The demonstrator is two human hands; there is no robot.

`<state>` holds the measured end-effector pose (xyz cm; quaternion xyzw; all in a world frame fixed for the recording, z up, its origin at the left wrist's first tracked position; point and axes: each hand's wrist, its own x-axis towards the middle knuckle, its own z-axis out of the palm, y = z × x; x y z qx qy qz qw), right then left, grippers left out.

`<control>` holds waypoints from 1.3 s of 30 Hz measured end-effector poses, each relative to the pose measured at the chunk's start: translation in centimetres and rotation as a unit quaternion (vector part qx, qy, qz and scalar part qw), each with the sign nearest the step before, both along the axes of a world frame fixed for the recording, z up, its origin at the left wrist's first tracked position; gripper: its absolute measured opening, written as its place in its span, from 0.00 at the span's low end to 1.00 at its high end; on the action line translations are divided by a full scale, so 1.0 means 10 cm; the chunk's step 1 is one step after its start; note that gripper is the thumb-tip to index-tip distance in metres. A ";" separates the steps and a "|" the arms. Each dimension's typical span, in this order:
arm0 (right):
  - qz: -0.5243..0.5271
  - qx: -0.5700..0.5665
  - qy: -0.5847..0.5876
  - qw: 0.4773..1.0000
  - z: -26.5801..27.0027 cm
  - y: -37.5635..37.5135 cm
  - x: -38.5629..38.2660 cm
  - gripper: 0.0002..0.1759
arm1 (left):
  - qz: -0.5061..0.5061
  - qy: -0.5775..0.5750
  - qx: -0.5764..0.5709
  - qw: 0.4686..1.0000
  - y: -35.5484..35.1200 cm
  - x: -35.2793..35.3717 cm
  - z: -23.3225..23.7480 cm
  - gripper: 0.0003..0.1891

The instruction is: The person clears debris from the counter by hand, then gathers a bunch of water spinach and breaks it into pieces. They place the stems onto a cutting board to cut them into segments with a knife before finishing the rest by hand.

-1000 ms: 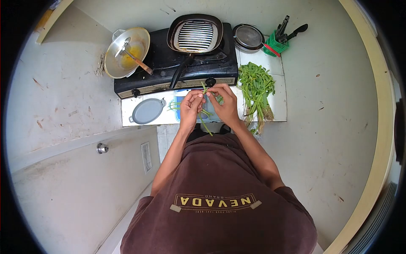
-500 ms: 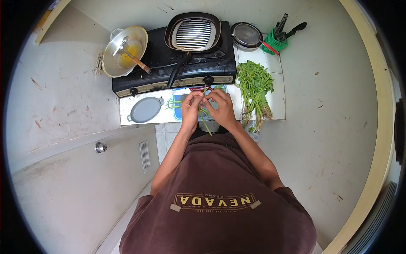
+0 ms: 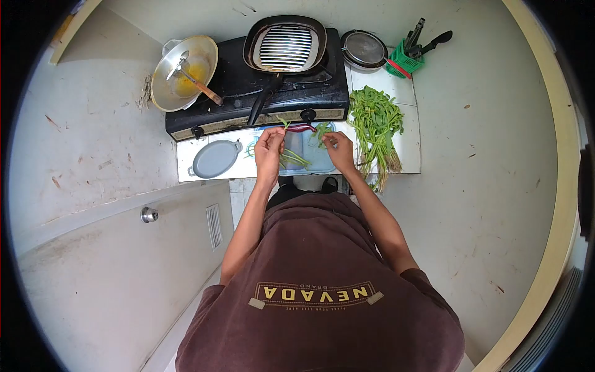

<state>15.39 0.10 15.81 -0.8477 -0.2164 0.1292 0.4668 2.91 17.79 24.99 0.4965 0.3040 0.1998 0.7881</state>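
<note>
1. Left hand [image 3: 269, 149], centre of frame: fingers pinched shut on a short green stem [image 3: 283, 122], held just below the stove's front edge.
2. Right hand [image 3: 341, 150], well apart from the left: fingertips closed on a leafy sprig [image 3: 321, 129].
3. Pale blue container [image 3: 308, 155], between and under the hands, holding cut green stems.
4. Bunch of leafy greens [image 3: 375, 124], on the counter right of centre.
5. Grey lid [image 3: 215, 159], left of the hands.
6. Gas stove [image 3: 297, 93], upper centre, bearing a ridged grill pan [image 3: 286, 44] and, at upper left, a wok [image 3: 184, 71].
</note>
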 end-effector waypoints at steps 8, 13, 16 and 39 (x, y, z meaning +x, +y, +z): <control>0.039 0.121 -0.113 0.985 0.89 0.24 -0.06 0.16 | -0.085 0.019 0.103 0.991 0.07 -0.12 0.07 0.03; 0.138 0.120 -0.186 0.965 1.40 0.26 -0.21 0.15 | -0.115 0.000 0.129 0.985 0.05 -0.08 0.04 0.04; 0.135 0.098 -0.231 0.959 1.34 0.26 -0.22 0.12 | -0.142 -0.003 0.156 0.978 0.02 -0.05 0.09 0.04; 0.105 0.068 -0.029 0.992 0.39 0.07 -0.02 0.06 | -0.260 0.087 0.392 0.878 0.20 -0.01 0.35 0.05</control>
